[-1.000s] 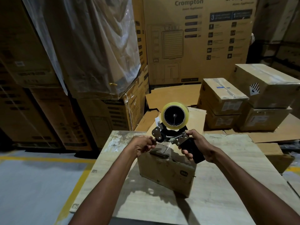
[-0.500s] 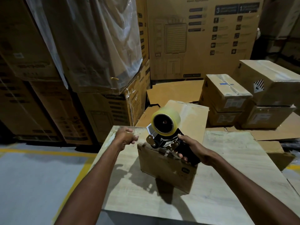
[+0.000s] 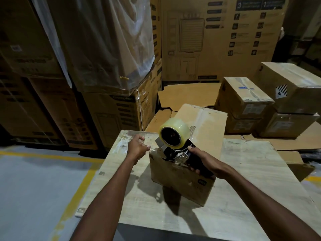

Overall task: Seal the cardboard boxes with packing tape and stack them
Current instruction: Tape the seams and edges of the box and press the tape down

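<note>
A long cardboard box lies on the wooden table, its top running away from me with clear tape along the seam. A black tape dispenser with a clear tape roll sits on the box's near top edge. My right hand grips the dispenser's handle. My left hand is to the left of the box's near corner, fingers curled, pinching the end of a clear tape strip that stretches from the dispenser.
Taped boxes are stacked on the floor at the right, on flattened cardboard. Tall printed cartons and a plastic-wrapped stack stand behind. A yellow floor line runs left of the table.
My left hand drew away from the dispenser to the left with the tape end. The dispenser came down onto the box's near edge and tipped forward.
</note>
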The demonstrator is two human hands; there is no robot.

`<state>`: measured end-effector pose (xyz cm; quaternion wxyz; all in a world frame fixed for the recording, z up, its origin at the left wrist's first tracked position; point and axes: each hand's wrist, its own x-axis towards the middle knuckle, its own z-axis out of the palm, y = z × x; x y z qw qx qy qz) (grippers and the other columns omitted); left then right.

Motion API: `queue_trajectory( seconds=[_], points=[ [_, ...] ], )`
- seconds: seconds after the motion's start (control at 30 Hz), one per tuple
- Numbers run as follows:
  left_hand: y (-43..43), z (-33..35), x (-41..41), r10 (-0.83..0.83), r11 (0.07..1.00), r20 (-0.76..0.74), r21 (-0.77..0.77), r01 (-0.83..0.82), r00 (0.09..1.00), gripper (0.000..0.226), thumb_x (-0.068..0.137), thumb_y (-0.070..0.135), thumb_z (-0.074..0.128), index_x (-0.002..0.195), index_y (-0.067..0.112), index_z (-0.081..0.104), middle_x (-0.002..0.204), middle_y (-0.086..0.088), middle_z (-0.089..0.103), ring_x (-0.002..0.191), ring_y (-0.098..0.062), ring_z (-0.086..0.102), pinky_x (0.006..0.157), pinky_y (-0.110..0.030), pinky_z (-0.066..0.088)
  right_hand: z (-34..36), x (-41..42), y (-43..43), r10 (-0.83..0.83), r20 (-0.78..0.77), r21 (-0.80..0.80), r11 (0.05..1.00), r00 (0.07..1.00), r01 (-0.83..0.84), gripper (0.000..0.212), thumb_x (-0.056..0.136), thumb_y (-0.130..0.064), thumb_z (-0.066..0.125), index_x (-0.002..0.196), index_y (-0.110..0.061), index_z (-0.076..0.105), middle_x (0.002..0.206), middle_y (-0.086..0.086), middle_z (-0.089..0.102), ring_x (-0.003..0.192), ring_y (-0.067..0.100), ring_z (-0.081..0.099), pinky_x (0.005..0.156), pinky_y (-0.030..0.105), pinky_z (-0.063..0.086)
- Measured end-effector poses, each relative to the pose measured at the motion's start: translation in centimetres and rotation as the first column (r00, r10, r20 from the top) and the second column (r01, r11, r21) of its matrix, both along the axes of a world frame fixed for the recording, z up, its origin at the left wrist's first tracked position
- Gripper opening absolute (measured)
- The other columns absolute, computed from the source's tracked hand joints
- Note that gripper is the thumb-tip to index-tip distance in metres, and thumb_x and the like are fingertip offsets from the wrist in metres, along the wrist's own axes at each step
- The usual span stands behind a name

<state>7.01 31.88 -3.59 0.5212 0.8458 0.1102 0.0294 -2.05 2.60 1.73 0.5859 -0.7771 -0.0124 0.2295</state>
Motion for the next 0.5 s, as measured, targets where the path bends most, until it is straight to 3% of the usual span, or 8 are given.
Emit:
queue_trajectory(
  seconds=[0.2,0.37,0.5],
  points=[
    [-0.1,-1.2,0.6,0.009,0.999,0.024,0.045,-0.01,1.0,0.032,0.085,0.006,0.08,0.102,0.017,0.055,0.078,-0.015,0.071,0.063,-0.018,0.064,0.058,-0.027,0.05,-0.4,0.1,0.2,0.014,0.001,-0.046,0.999,1.0,-0.014,0.069,0.098,-0.072,0.04,0.093,-0.007,0.062,0.078,0.014,0.062,0.056,0.02,0.053,0.052,0.026,0.041],
    [0.3,-2.1,0.9,-0.001,1.0,0.018,-0.005,0.001,1.0,0.033,0.084,0.01,0.082,0.104,0.014,0.056,0.08,-0.014,0.07,0.062,-0.02,0.064,0.055,-0.027,0.047,-0.5,0.2,0.1,0.001,-0.026,-0.041,0.999,1.0,-0.003,0.07,0.1,-0.07,0.04,0.089,-0.004,0.062,0.076,0.014,0.06,0.053,0.02,0.052,0.047,0.023,0.039],
    [0.6,-2.9,0.8,0.012,0.996,-0.002,-0.088,-0.012,1.0,0.042,0.083,0.014,0.084,0.113,0.015,0.056,0.082,-0.011,0.071,0.066,-0.02,0.065,0.059,-0.029,0.049,-0.8,0.5,0.1,0.021,-0.005,-0.069,0.997,1.0,-0.021,0.072,0.097,-0.073,0.04,0.092,-0.005,0.063,0.078,0.017,0.06,0.056,0.022,0.053,0.053,0.026,0.041]
  ],
)
